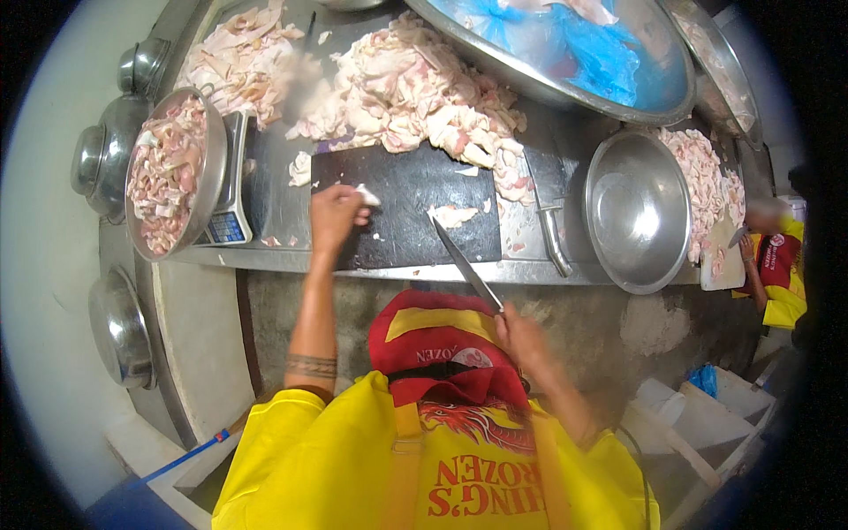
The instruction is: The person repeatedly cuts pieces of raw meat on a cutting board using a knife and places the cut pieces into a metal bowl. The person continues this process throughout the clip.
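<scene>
My left hand (336, 215) is closed over the left part of a black cutting board (397, 237), pinching a small pale scrap of chicken skin (367, 195). In my right hand (521, 336), near the table's front edge, is the handle of a knife (465, 264). Its long blade points away and left, with the tip beside a flat pale piece of skin (454, 215) on the board. Small bits are scattered around that piece. Behind the board rises a large heap of raw chicken skin (402, 84).
At left, a steel bowl of cut pieces (165, 181) sits on a scale (231, 190). Right of the board lie a cleaver (552, 231) and a steel bowl (638, 212). A large basin (662, 97) holding blue plastic stands behind. Far right, another person (777, 265) works with a knife.
</scene>
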A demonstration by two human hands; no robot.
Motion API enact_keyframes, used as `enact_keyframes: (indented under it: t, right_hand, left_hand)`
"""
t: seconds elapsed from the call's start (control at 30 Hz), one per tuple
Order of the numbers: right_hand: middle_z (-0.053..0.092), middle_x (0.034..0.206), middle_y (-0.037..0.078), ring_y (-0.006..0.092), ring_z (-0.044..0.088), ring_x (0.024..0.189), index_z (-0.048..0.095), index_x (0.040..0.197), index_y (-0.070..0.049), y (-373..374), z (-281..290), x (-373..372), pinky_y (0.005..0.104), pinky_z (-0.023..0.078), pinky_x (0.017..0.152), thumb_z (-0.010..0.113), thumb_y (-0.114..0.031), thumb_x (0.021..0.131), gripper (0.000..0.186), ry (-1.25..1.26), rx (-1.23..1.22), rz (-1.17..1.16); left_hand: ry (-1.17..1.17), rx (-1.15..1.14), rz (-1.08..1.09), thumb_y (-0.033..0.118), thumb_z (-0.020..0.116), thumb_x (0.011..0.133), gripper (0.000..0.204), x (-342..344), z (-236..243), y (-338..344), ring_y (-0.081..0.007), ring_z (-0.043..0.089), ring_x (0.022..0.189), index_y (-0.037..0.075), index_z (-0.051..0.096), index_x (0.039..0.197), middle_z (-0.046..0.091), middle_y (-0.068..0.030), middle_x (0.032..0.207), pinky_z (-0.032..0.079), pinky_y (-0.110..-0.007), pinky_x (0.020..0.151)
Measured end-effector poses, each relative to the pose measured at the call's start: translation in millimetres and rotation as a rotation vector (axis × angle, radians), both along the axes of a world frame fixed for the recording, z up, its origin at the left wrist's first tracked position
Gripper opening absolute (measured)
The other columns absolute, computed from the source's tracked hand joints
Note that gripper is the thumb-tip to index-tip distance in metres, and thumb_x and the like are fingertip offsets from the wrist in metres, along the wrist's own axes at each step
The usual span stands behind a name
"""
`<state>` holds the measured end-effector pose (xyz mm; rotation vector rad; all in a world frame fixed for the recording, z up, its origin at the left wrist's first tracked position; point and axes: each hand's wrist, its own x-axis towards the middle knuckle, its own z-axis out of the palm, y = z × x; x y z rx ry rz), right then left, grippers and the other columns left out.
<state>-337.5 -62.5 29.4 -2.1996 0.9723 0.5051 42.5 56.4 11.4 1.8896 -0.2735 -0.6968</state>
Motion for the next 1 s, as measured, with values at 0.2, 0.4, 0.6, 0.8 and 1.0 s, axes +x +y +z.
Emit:
enact_keyframes:
  t: [0.2,0.4,0.6,0.8,1.0]
  right_hand:
    - [0.067,0.076,0.029,0.0518,0.066,0.074,0.058,0.11,-0.005,-90,2,24,0.0607,0.052,0.07,0.053,-0.028,0.102,0.025,-0.096,-0.286,0.088]
    - [0.068,0.078,0.029,0.0517,0.066,0.077,0.059,0.11,-0.006,-77,-2,43,0.0606,0.051,0.071,0.052,-0.031,0.102,0.027,-0.243,-0.233,-0.1]
    - [0.073,0.094,0.026,0.0501,0.068,0.09,0.06,0.12,-0.006,-43,-26,36,0.0587,0.052,0.079,0.052,-0.034,0.102,0.034,-0.193,-0.017,-0.205]
    - [0.068,0.072,0.019,0.029,0.069,0.059,0.06,0.127,0.0,-61,-20,12,0.042,0.052,0.056,0.057,-0.029,0.102,0.039,-0.32,0.17,-0.668]
    - [0.065,0.082,0.03,0.0503,0.065,0.08,0.059,0.115,0.002,-67,-24,-8,0.0502,0.05,0.07,0.056,-0.029,0.101,0.034,-0.361,0.145,-0.533]
  left_hand:
    - [-0.335,-0.15,0.002,0.007,0.058,0.101,0.027,158,134,126,-0.0174,0.071,0.09,-0.005,0.065,0.124,0.071,-0.0124,0.106,0.059,-0.029,0.07]
    - [-1.077,0.55,0.207,0.014,0.063,0.093,0.044,222,164,139,-0.0317,0.067,0.118,-0.006,0.061,0.132,0.068,-0.023,0.127,0.049,-0.041,0.104]
    - [-0.65,0.187,-0.46,0.013,0.069,0.095,0.025,94,53,-43,-0.0195,0.071,0.1,0.003,0.072,0.117,0.075,-0.0111,0.111,0.055,-0.032,0.088]
    - [-0.882,0.214,-0.443,0.017,0.07,0.084,0.028,-25,-28,-194,-0.0439,0.07,0.089,-0.008,0.068,0.097,0.071,-0.0286,0.089,0.055,-0.05,0.083]
    - [-0.315,0.113,-0.464,0.012,0.077,0.083,0.031,1,-38,-177,-0.022,0.072,0.081,-0.006,0.069,0.107,0.073,-0.0168,0.085,0.057,-0.035,0.073]
